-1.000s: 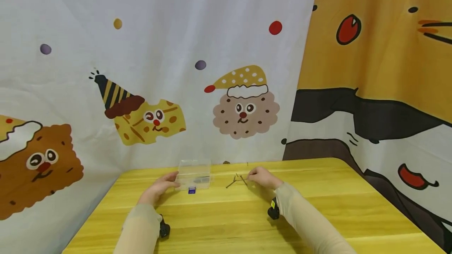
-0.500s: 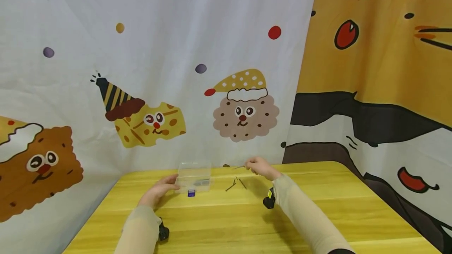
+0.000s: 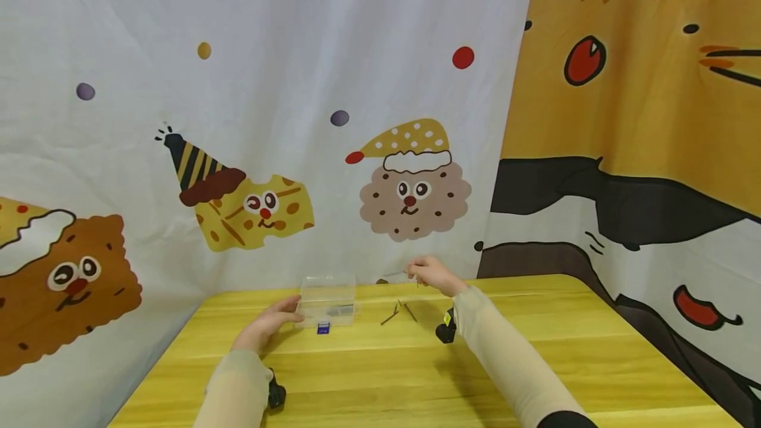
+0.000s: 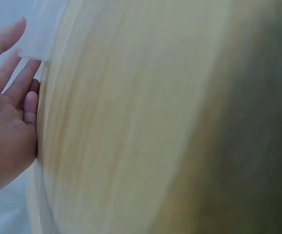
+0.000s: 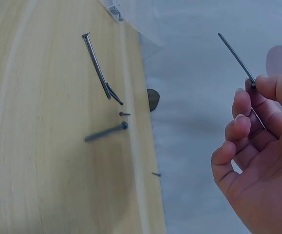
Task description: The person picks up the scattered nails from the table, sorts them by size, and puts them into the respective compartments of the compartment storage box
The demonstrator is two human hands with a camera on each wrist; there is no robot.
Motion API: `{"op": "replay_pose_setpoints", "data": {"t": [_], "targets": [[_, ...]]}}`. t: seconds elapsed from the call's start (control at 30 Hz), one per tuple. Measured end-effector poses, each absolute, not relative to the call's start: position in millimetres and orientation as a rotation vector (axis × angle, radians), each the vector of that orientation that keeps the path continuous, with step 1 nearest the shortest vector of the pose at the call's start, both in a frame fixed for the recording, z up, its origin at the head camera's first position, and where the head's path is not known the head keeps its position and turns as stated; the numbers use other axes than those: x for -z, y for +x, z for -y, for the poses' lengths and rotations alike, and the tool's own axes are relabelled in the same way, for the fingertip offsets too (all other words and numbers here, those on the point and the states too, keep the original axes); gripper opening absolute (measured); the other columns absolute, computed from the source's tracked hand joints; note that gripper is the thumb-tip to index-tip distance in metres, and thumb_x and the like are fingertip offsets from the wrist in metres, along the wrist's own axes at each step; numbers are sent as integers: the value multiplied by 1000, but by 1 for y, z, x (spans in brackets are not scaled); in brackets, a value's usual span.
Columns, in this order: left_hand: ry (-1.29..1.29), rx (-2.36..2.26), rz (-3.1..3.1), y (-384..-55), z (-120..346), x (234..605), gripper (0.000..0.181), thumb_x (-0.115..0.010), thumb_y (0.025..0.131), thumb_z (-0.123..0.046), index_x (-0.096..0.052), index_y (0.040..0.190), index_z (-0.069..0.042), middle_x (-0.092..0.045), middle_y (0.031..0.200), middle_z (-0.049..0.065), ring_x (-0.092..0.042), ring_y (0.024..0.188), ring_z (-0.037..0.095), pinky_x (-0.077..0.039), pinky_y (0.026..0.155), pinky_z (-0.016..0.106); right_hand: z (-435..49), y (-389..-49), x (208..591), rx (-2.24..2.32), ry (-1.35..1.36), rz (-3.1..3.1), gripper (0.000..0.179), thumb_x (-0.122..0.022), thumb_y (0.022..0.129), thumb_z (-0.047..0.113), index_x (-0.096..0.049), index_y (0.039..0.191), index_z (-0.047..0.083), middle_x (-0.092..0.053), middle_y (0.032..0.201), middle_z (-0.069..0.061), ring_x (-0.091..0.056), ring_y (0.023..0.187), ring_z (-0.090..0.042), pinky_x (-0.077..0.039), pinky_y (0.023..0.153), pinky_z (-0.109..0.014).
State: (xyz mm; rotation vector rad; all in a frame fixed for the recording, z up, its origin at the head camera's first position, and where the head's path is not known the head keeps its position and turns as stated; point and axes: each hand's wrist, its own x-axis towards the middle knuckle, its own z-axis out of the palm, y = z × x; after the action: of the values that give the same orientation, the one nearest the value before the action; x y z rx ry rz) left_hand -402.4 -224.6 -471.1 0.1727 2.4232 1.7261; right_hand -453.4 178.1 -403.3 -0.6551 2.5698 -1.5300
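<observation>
In the head view my right hand (image 3: 431, 274) is raised over the back of the table, pinching a long nail (image 5: 235, 56) between thumb and fingertips. Its pointed end sticks out away from the hand, and the other fingers curl loosely. A clear plastic box (image 3: 310, 317), lid (image 3: 328, 288) raised, stands at the table's back with a blue latch (image 3: 324, 328) at its front. Some dark pieces lie inside it. My left hand (image 3: 270, 324) rests at the box's left side, fingers nearly straight and right at its corner, as the left wrist view shows too.
Between box and right hand lie long nails (image 5: 96, 66), a tiny nail (image 5: 125, 114) and a thicker nail (image 5: 106, 131) on the wooden table (image 3: 368, 375). Another tiny nail (image 5: 156, 174) sits near the back edge. A printed curtain (image 3: 267, 84) hangs right behind the table.
My right hand has lifted the long nail up from beside the other nails, moving up and slightly left. The left hand stays at the box.
</observation>
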Motion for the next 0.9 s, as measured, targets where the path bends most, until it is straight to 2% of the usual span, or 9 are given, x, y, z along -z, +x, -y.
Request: {"op": "replay_pose_setpoints", "data": {"t": [0.17, 0.33, 0.43, 0.63, 0.8, 0.9], "targets": [[177, -1728, -2436, -404, 226, 473, 72, -69, 87, -9, -33, 149, 1, -28, 150, 30, -23, 138, 47, -14, 109, 64, -165, -456, 408, 1534, -658, -2532, 23, -50, 100, 14, -67, 106, 0, -61, 94, -14, -45, 65, -16, -43, 62, -30], [175, -1727, -2448, -404, 226, 472, 73, -70, 85, -8, -35, 148, 2, -32, 149, 31, -27, 137, 46, -17, 109, 63, -148, -456, 415, 1526, -659, -2517, 23, -49, 101, 13, -66, 107, 0, -61, 98, -21, -45, 66, -17, -43, 64, -33], [166, -1724, -2456, -401, 225, 470, 73, -70, 85, -8, -35, 148, 2, -32, 149, 31, -27, 137, 46, -18, 109, 63, -138, -458, 418, 1498, -661, -2531, 24, -49, 101, 14, -65, 111, -1, -61, 99, -20, -46, 67, -17, -44, 66, -34], [142, -1745, -2449, -400, 225, 469, 72, -69, 85, -8, -35, 148, 1, -32, 149, 29, -27, 138, 45, -17, 110, 61, -119, -459, 420, 1468, -716, -2568, 25, -49, 101, 14, -68, 109, 0, -62, 105, -21, -49, 74, -19, -47, 81, -54], [138, -1769, -2421, -403, 226, 470, 74, -71, 84, -9, -36, 148, -2, -32, 150, 28, -27, 138, 44, -15, 110, 62, -103, -460, 423, 1408, -772, -2638, 23, -51, 100, 10, -68, 110, -2, -65, 113, -16, -59, 99, -22, -48, 91, -49], [142, -1771, -2413, -404, 225, 472, 74, -71, 84, -9, -36, 149, -3, -32, 150, 27, -26, 139, 44, -15, 110, 62, -93, -460, 426, 1347, -804, -2694, 22, -53, 99, 10, -69, 109, -1, -66, 110, -12, -60, 101, -25, -50, 87, -44]]}}
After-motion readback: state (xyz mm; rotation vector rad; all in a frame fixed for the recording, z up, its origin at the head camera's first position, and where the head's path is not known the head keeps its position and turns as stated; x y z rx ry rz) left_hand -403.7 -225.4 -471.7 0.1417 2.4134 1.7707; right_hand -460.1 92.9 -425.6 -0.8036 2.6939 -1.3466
